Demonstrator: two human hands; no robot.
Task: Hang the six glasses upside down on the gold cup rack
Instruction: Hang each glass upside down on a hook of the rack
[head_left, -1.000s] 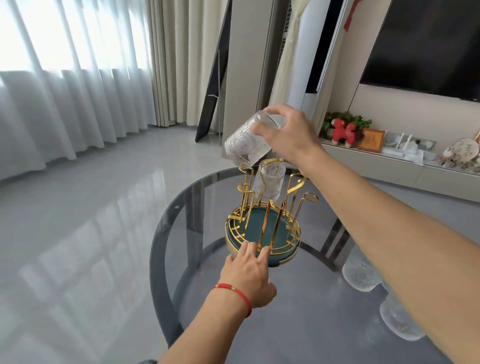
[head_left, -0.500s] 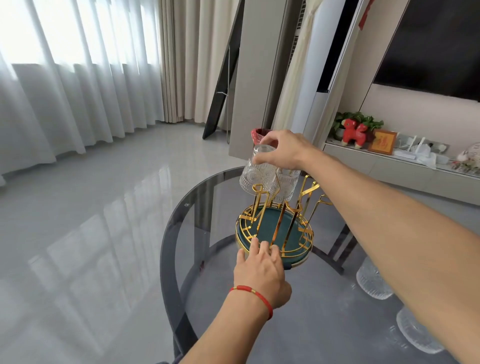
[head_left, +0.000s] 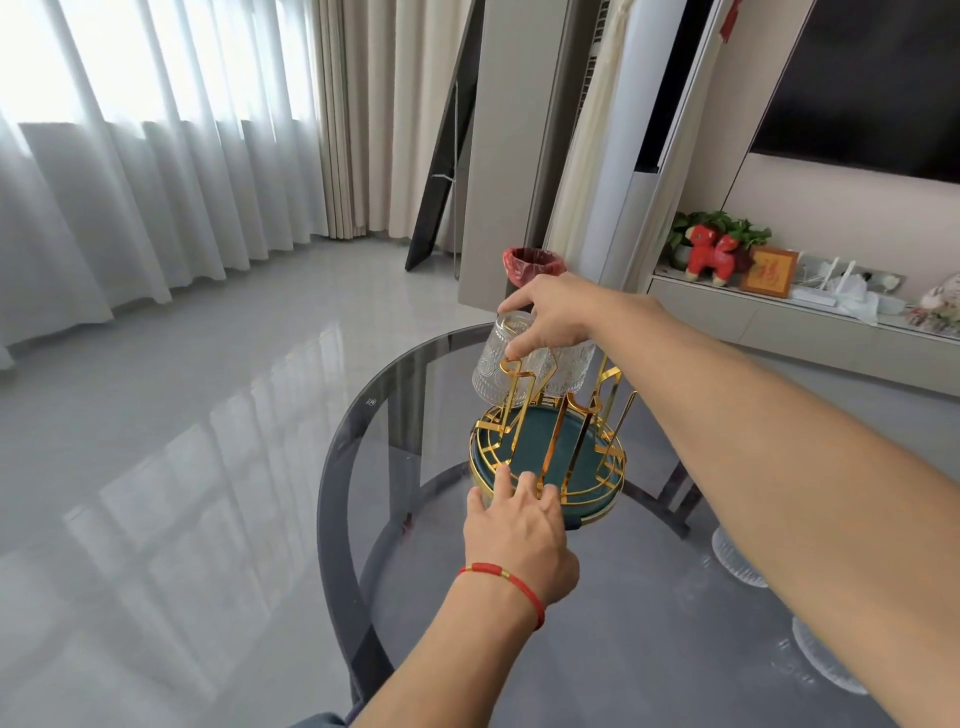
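The gold cup rack (head_left: 550, 457) with a dark green base stands on the round smoked-glass table (head_left: 363, 415). My right hand (head_left: 558, 314) grips the base of an upside-down textured glass (head_left: 496, 371) that sits over a prong on the rack's far left. A second inverted glass (head_left: 569, 371) hangs right beside it. My left hand (head_left: 519, 535), with a red string on the wrist, presses its fingers on the rack's near rim. Two more glasses (head_left: 735, 564) (head_left: 826, 660) stand on the table, partly hidden under my right forearm.
A red-lined bin (head_left: 532, 262) stands on the floor beyond the table. A low cabinet at the right carries a red toy animal (head_left: 709, 252), a frame and small items. Curtains run along the left, over a glossy grey floor.
My right hand has tipped the glass from tilted high above the rack to upside down and lowered it onto a prong beside the hung glass. My left hand stayed on the rim.
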